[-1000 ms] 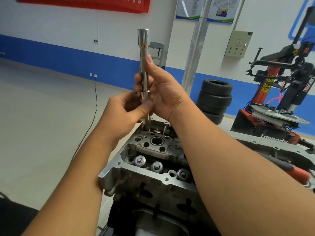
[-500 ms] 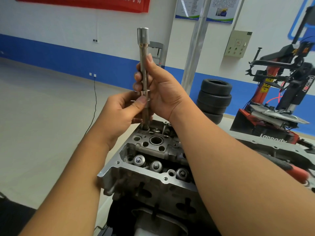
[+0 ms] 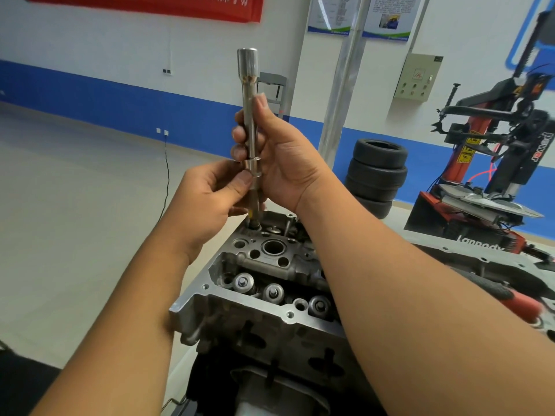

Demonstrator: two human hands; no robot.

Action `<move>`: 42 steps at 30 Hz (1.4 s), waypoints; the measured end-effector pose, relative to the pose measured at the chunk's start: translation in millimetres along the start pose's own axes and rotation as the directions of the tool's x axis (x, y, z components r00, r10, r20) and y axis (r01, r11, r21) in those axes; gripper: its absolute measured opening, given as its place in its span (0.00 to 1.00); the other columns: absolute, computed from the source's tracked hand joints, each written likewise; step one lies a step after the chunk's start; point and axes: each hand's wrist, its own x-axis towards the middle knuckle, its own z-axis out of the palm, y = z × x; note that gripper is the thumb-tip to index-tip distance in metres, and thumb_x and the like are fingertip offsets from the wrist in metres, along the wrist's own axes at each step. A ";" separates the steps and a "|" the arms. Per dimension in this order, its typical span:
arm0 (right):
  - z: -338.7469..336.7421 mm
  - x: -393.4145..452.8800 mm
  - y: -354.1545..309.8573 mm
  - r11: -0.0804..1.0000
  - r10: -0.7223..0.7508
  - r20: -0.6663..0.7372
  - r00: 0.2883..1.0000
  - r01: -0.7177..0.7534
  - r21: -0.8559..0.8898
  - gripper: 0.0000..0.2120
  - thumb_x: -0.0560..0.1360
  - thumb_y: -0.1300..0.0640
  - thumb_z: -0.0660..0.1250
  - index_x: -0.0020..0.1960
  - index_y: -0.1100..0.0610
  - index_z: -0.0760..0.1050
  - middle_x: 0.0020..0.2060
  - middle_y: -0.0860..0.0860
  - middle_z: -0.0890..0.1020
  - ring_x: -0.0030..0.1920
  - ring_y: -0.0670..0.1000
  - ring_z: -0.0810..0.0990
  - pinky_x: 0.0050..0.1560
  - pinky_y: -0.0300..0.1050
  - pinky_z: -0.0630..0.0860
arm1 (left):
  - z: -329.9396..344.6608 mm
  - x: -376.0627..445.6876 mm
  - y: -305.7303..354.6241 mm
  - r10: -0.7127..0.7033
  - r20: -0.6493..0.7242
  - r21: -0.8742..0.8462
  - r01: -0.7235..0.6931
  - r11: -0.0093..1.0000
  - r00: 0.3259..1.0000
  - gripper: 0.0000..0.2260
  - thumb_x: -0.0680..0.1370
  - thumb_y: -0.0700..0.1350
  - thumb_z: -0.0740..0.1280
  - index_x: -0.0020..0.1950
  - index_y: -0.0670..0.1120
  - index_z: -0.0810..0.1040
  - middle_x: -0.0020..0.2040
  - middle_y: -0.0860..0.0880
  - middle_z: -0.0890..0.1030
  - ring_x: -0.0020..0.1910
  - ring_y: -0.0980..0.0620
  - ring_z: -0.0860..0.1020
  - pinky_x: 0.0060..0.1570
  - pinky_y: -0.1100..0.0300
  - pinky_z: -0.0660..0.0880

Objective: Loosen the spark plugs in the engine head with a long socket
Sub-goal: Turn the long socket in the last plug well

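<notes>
A long chrome socket (image 3: pixel 249 85) stands upright with its lower end in a far plug hole of the grey engine head (image 3: pixel 255 307). My right hand (image 3: pixel 282 157) grips the shaft at mid height, fingers curled round it. My left hand (image 3: pixel 207 199) pinches the collar of the socket just below, thumb on the front. The spark plug itself is hidden inside the hole. A nearer round plug well (image 3: pixel 273 247) stands open in the middle of the head.
A stack of black tyres (image 3: pixel 377 175) stands behind the head, beside a silver pole (image 3: pixel 339 94). A red and black tyre changer (image 3: pixel 492 163) is at the right. A red-handled tool (image 3: pixel 522 304) lies on the bench by my right forearm. Bare floor lies to the left.
My left thumb has crept up the socket's collar and the socket has risen very slightly. Both hands stay on the tool.
</notes>
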 end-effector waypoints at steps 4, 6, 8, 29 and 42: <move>-0.8 0.1 1.4 1.000 0.005 -0.015 1.000 -0.005 0.015 0.15 0.81 0.43 0.65 0.47 0.55 0.76 0.35 0.50 0.80 0.33 0.50 0.77 0.38 0.42 0.76 | 6.0 0.1 2.0 0.035 -0.100 0.048 -0.030 0.998 0.994 0.11 0.73 0.53 0.77 0.49 0.48 0.83 0.40 0.46 0.87 0.40 0.47 0.87 0.47 0.44 0.85; -1.1 0.3 2.2 1.000 -0.004 -0.017 1.000 0.004 -0.023 0.13 0.80 0.44 0.67 0.45 0.53 0.73 0.35 0.50 0.80 0.34 0.50 0.77 0.38 0.43 0.76 | 8.4 -0.2 1.8 0.047 -0.135 0.071 -0.037 0.997 0.990 0.17 0.67 0.57 0.79 0.46 0.46 0.83 0.39 0.44 0.85 0.37 0.49 0.84 0.43 0.49 0.84; -0.6 0.6 1.8 0.999 -0.004 -0.011 1.000 0.004 -0.049 0.14 0.82 0.44 0.66 0.45 0.53 0.73 0.35 0.49 0.80 0.34 0.50 0.77 0.39 0.44 0.74 | 7.1 0.5 1.7 0.022 -0.099 0.036 -0.019 0.999 0.995 0.13 0.72 0.56 0.78 0.47 0.48 0.85 0.40 0.45 0.86 0.40 0.48 0.85 0.46 0.46 0.84; -1.3 1.8 2.9 1.000 0.018 0.010 1.000 -0.018 -0.006 0.15 0.79 0.42 0.67 0.46 0.55 0.77 0.34 0.51 0.80 0.34 0.51 0.77 0.39 0.43 0.76 | 4.2 0.9 2.2 0.037 -0.091 0.004 -0.037 0.999 0.995 0.03 0.73 0.48 0.77 0.45 0.53 0.86 0.41 0.49 0.87 0.40 0.49 0.86 0.43 0.51 0.85; -0.7 1.7 3.3 0.999 0.009 0.002 1.000 -0.009 -0.038 0.14 0.80 0.43 0.67 0.48 0.55 0.77 0.35 0.50 0.81 0.34 0.51 0.78 0.39 0.44 0.76 | 5.3 -0.8 5.0 -0.001 -0.086 0.024 0.003 1.000 0.996 0.09 0.70 0.49 0.78 0.48 0.49 0.85 0.41 0.49 0.86 0.40 0.49 0.85 0.46 0.47 0.85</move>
